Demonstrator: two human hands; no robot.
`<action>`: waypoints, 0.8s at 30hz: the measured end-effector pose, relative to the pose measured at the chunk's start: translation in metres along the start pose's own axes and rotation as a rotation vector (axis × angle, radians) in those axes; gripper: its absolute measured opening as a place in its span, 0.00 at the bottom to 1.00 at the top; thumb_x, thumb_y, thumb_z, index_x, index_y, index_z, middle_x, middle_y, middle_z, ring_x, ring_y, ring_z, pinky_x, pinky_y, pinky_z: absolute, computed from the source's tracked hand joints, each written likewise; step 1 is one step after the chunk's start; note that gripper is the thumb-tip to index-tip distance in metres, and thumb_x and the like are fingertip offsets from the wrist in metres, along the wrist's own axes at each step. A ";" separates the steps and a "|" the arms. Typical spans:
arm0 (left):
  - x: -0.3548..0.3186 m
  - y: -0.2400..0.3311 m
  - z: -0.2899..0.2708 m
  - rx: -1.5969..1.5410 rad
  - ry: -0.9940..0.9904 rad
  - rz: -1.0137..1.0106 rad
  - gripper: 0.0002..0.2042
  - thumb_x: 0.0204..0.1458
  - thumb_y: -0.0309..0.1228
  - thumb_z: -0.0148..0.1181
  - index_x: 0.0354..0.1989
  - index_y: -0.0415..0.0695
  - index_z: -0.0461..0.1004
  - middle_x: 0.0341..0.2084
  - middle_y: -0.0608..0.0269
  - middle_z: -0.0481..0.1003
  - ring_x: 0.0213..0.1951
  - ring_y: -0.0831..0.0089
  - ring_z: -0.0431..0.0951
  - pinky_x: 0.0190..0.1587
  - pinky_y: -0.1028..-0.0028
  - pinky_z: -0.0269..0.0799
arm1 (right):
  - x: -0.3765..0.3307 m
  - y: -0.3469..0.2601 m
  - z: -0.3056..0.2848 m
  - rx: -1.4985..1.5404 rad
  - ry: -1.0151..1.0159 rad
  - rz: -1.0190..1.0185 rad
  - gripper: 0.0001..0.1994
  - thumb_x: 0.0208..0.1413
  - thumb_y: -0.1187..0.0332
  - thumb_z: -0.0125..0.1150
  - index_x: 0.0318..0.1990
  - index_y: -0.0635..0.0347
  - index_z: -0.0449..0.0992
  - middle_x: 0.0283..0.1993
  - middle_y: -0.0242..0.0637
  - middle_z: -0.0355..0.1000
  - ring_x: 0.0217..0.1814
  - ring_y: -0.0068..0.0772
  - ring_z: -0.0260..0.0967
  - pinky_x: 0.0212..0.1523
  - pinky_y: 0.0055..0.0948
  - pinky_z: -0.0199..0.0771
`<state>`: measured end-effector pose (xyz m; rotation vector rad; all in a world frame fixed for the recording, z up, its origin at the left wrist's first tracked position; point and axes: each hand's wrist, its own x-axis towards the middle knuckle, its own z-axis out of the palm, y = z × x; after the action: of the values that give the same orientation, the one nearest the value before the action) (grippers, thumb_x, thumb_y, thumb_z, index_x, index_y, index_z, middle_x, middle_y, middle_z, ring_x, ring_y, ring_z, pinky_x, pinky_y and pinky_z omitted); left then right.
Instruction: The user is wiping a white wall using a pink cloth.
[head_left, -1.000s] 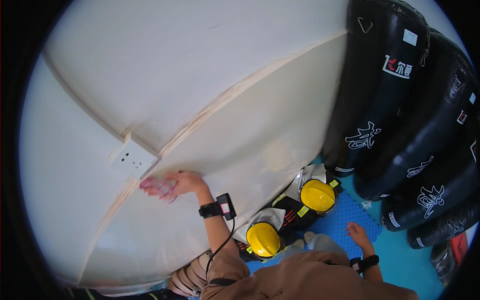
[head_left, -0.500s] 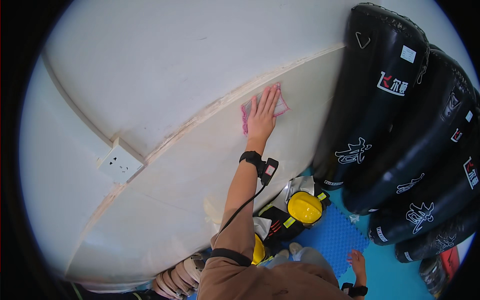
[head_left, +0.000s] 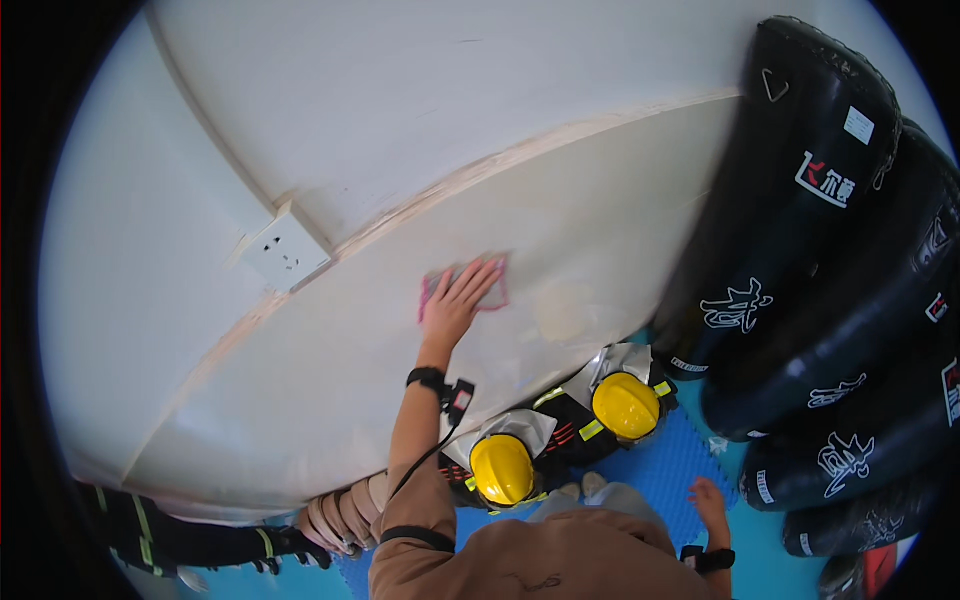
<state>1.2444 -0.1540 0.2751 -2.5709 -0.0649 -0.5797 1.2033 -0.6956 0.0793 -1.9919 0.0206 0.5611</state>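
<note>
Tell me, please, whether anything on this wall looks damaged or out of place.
Yes, the trim strip above the left hand and pink-edged cloth looks worn: brownish, patchy streaks break its pale finish on both sides of the wall socket.

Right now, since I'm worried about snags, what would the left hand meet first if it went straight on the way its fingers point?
Probably the long, worn, pale-brown trim strip bordering the glossy cream wall panel beyond the left hand; how far it juts out is unclear.

Greyish cloth (head_left: 494, 297) with pink edging under left hand (head_left: 453, 305), white socket (head_left: 290, 248) left of it, blue mat (head_left: 675, 472) left of right hand (head_left: 708, 500), yellow helmets (head_left: 503, 470) between hands, black bags (head_left: 790, 250) with white-and-red marks beyond
</note>
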 end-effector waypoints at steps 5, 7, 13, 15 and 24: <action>-0.080 -0.018 -0.004 0.125 -0.077 -0.116 0.30 0.36 0.24 0.44 0.53 0.59 0.51 0.53 0.80 0.51 0.55 0.82 0.50 0.55 0.69 0.44 | 0.010 0.001 -0.001 -0.070 -0.074 0.022 0.12 0.49 0.66 0.45 0.40 0.60 0.65 0.30 0.35 0.67 0.25 0.25 0.66 0.23 0.22 0.63; -0.083 -0.014 -0.012 -0.017 -0.104 -0.186 0.29 0.37 0.22 0.42 0.53 0.57 0.52 0.53 0.80 0.51 0.55 0.81 0.50 0.55 0.67 0.43 | 0.012 -0.001 -0.005 -0.020 -0.076 0.023 0.12 0.49 0.66 0.45 0.40 0.62 0.65 0.29 0.35 0.67 0.25 0.25 0.66 0.25 0.24 0.65; -0.067 0.002 -0.014 -0.008 -0.080 -0.252 0.29 0.36 0.25 0.45 0.53 0.53 0.52 0.54 0.75 0.50 0.56 0.77 0.48 0.55 0.68 0.44 | 0.021 0.026 -0.015 -0.022 -0.101 -0.007 0.12 0.49 0.67 0.46 0.38 0.66 0.65 0.29 0.36 0.67 0.27 0.26 0.65 0.26 0.25 0.66; -0.045 0.007 -0.017 -0.113 -0.016 -0.260 0.30 0.35 0.26 0.47 0.53 0.51 0.52 0.54 0.72 0.50 0.56 0.77 0.48 0.55 0.69 0.45 | 0.021 0.043 -0.021 -0.125 -0.097 -0.008 0.11 0.48 0.69 0.46 0.37 0.67 0.66 0.28 0.38 0.67 0.28 0.26 0.66 0.26 0.25 0.68; 0.109 0.001 -0.070 -0.179 0.300 -0.175 0.36 0.30 0.34 0.55 0.54 0.53 0.49 0.55 0.71 0.48 0.56 0.74 0.47 0.53 0.66 0.47 | 0.001 0.104 -0.043 0.023 -0.037 0.163 0.13 0.48 0.68 0.44 0.41 0.65 0.64 0.31 0.38 0.67 0.25 0.28 0.67 0.22 0.23 0.65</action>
<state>1.3167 -0.1952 0.3744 -2.6333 -0.1413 -1.0749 1.1946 -0.7814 0.0073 -1.9680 0.1668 0.6988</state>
